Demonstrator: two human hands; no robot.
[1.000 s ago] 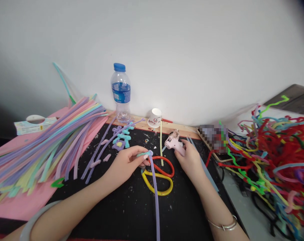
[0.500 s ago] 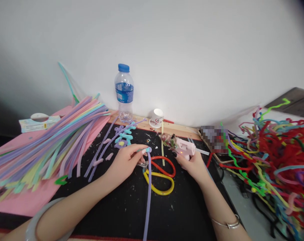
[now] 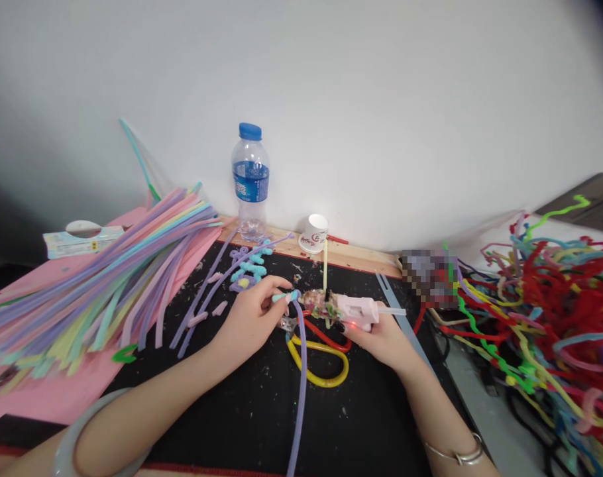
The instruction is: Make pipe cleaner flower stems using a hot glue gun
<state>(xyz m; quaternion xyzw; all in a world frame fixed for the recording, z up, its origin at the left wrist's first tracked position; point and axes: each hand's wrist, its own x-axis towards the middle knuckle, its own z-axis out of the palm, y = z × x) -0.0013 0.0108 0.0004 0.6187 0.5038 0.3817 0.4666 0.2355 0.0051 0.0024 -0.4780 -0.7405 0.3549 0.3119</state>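
Observation:
My left hand (image 3: 252,319) pinches the top of a long purple pipe cleaner (image 3: 298,397), where a small teal piece (image 3: 284,297) is wound on. The purple stem runs down toward the near edge of the black mat (image 3: 242,411). My right hand (image 3: 381,334) grips a pink hot glue gun (image 3: 354,310) held level, its nozzle pointing left and almost touching the teal and purple joint. A red light glows on the gun's body. Beneath the hands lie scissors with red and yellow handle loops (image 3: 321,354).
A bundle of pastel pipe cleaners (image 3: 97,285) lies on pink sheets at left. A water bottle (image 3: 250,182) and a small paper cup (image 3: 315,233) stand by the wall. A tangled heap of bright pipe cleaners (image 3: 545,311) fills the right. Finished teal and purple pieces (image 3: 249,270) rest on the mat.
My right hand picked up the glue gun, turned it level and brought its nozzle leftward to the pipe cleaner joint held in my left hand. The left hand stayed almost still.

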